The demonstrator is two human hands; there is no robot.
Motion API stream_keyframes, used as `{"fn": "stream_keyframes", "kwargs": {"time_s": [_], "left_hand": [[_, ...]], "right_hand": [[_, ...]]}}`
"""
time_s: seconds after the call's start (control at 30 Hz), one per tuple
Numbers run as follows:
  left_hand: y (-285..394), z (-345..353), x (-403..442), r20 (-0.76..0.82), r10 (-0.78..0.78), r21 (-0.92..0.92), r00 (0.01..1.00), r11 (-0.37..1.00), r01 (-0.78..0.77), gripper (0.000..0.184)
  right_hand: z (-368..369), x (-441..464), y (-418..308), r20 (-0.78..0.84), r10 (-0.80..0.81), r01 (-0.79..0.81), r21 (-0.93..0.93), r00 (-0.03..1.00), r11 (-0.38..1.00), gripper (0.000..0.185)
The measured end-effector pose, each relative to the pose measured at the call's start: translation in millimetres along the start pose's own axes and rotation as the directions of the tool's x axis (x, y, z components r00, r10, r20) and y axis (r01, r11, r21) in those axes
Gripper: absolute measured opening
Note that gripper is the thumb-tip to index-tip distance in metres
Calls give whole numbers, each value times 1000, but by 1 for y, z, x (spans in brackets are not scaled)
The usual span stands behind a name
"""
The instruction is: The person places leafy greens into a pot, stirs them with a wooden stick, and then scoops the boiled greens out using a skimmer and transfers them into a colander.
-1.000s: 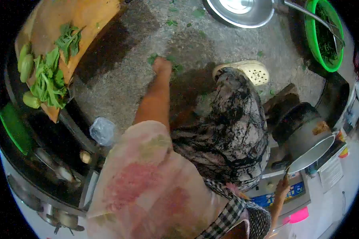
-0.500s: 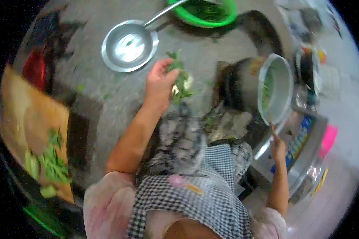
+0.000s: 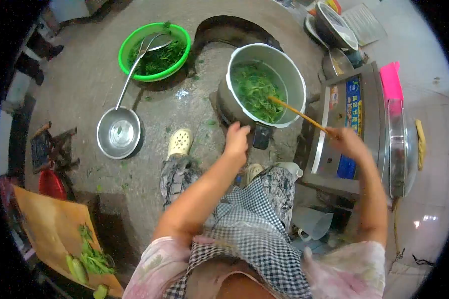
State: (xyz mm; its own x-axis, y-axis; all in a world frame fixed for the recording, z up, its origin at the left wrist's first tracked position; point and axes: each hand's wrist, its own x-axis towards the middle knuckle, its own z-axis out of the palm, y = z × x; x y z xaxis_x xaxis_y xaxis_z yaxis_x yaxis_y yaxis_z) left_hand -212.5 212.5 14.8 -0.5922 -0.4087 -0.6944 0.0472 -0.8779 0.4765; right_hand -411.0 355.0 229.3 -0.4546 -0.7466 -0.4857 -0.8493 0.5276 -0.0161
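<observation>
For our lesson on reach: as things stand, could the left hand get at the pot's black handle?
Probably yes: the left hand is close beside the black handle, nothing visible lies between them, and the stick in the right hand passes clear of it.

- Chopsticks (image 3: 307,115), tips lost among simmering-pot-side greens (image 3: 257,84).
- Right hand (image 3: 348,143), blurred.
- Sheet (image 3: 365,24), its print too small to read.
- Gourd (image 3: 101,291), cropped by the bottom edge.

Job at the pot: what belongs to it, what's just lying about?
In the job:
right hand
yellow stick it holds
pot
greens inside
green basin of leaves, probably

Seemingly lying about:
translucent jug
red item
pink item
board with vegetables
</observation>
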Motion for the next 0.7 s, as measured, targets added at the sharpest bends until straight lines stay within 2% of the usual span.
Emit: {"fn": "stream_keyframes", "kwargs": {"time_s": [0.03,0.1,0.13,0.2,0.23,0.27,0.3,0.33,0.4,0.43,0.5,0.53,0.57,0.67,0.7], "left_hand": [[-15,-4,-1,-15,-123,12,992,992,123,45],[-22,12,-24,-147,-183,55,972,980,193,37],[-42,7,-13,-88,-188,84,978,977,196,37],[-87,-8,25,31,-203,140,979,970,197,36],[-83,-1,22,-12,-244,170,970,955,242,36],[-70,9,12,-58,-282,199,958,937,288,36],[-62,16,9,-106,-321,222,941,915,337,36],[-61,16,13,-80,-347,201,934,913,356,38],[-62,15,16,-25,-402,166,915,901,401,40],[-62,19,18,-76,-411,161,909,894,418,41],[-63,24,17,-177,-423,150,889,881,449,44],[-65,22,18,-156,-417,158,895,884,439,44],[-65,18,20,-135,-411,184,901,884,431,44],[-67,16,19,-146,-393,247,908,874,418,40],[-72,14,21,-124,-386,244,914,881,405,39]], "right_hand": [[-9,11,11,17,-157,158,-86,987,984,39],[-26,42,10,231,-156,181,-94,960,979,35],[-28,53,4,334,-153,196,-97,930,976,34],[-6,80,-20,357,-128,228,-256,925,939,27],[11,95,-21,369,-111,243,-334,923,911,24],[29,99,-17,245,-173,253,-344,954,904,20],[36,95,-6,226,-136,212,-355,965,910,23],[35,81,-12,217,-100,175,-362,971,915,26],[64,53,1,77,18,5,-293,997,956,32],[77,45,8,-3,84,-82,-250,996,965,36],[113,43,12,-88,165,-177,-163,982,971,41],[128,46,11,-129,199,-215,-131,972,968,44],[140,51,0,-224,214,-220,-2,951,975,43],[141,98,-13,-251,325,-295,151,912,944,41],[138,117,-6,-236,263,-240,124,935,963,37]]}}
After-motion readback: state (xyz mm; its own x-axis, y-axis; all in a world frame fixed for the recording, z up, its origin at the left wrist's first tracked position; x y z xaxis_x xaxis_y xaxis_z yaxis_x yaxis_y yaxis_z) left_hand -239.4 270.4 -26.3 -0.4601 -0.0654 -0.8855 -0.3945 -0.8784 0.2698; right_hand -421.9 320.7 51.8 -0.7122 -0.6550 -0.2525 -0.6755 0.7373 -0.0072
